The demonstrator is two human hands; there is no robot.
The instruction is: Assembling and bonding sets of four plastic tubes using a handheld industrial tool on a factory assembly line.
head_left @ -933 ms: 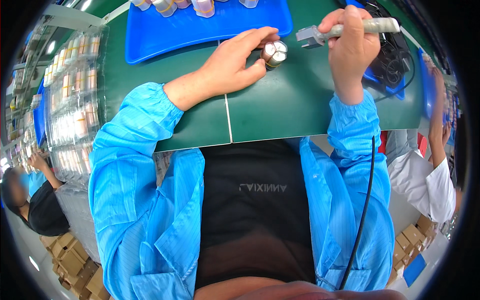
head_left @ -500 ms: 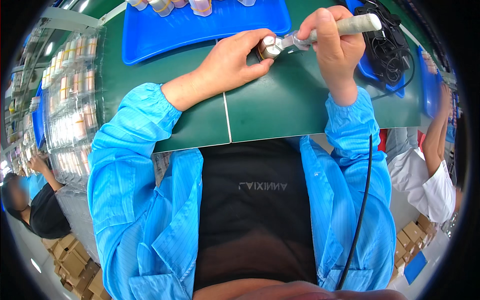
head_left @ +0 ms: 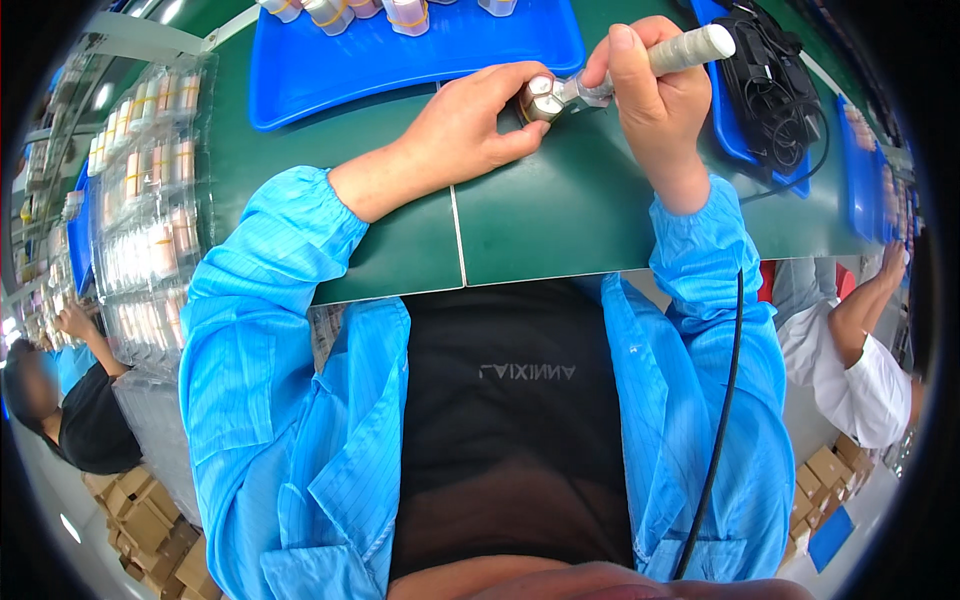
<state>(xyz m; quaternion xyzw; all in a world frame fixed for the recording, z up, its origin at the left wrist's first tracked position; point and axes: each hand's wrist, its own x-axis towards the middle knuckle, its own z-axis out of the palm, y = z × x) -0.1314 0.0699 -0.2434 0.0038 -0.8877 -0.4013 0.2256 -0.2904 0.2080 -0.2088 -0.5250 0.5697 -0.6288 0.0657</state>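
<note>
**Clear-ended hand tool (head_left: pixel 692 49) brought over to the tube bundle (head_left: pixel 543 106)**

What has changed for us is on the right-hand side. About a second ago our right hand (head_left: pixel 662 105) held the tool well apart from the bundle; now it has come leftward, and the clear, block-like end sits at the bundle's right edge. We cannot tell whether that end presses on the tubes or only hovers over them. Either way, both hands are now at one piece, so we judge that the tool is in use on the bundle.

Our right hand grasps the pale, rod-like handle between thumb and fingers, its far end tilted up and to the right. Our left hand (head_left: pixel 468 127) is curled about the bundle, thumb on the near side and forefinger on the far side, and has hardly moved. The bundle's white ends face up.

It stands on the green workbench (head_left: pixel 565 215), just to the near side of a blue tray (head_left: pixel 320 95) where more banded tube bundles (head_left: pixel 405 14) stand along the far part. To the right of our right hand, a tangle of black cables (head_left: pixel 775 135) lies over a second blue tray (head_left: pixel 733 145).
</note>
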